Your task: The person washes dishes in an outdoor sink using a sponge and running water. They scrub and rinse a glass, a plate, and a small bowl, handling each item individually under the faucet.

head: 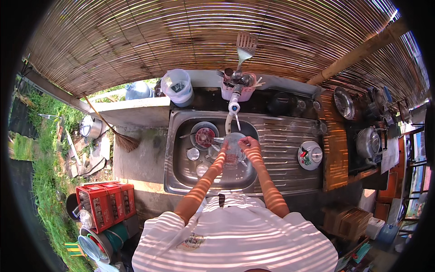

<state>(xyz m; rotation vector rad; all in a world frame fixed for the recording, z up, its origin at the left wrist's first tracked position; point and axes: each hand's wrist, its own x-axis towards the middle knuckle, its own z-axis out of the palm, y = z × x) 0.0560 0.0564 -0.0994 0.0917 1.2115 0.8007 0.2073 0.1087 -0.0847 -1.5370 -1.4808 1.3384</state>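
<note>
Over the steel sink basin (183,170), my left hand (224,149) is against the left side of a clear glass vessel (231,159) and appears to hold it. The vessel is below the faucet (228,124); its exact shape is unclear. My right hand (250,144) is at the vessel's upper right with the fingers bent; whether it grips anything is hidden. Left of my hands, a metal bowl (193,133) in the basin has a reddish dish (205,137) in it. A small cup (193,154) and a clear glass (202,169) are nearby.
A rooster-patterned bowl (310,155) rests upside down on the ribbed drainboard (278,146). Behind the faucet stands a pink utensil basket (249,93), with a clear plastic bucket (176,85) to its left. A kettle (368,142) is at right. A red bottle crate (108,204) is at lower left.
</note>
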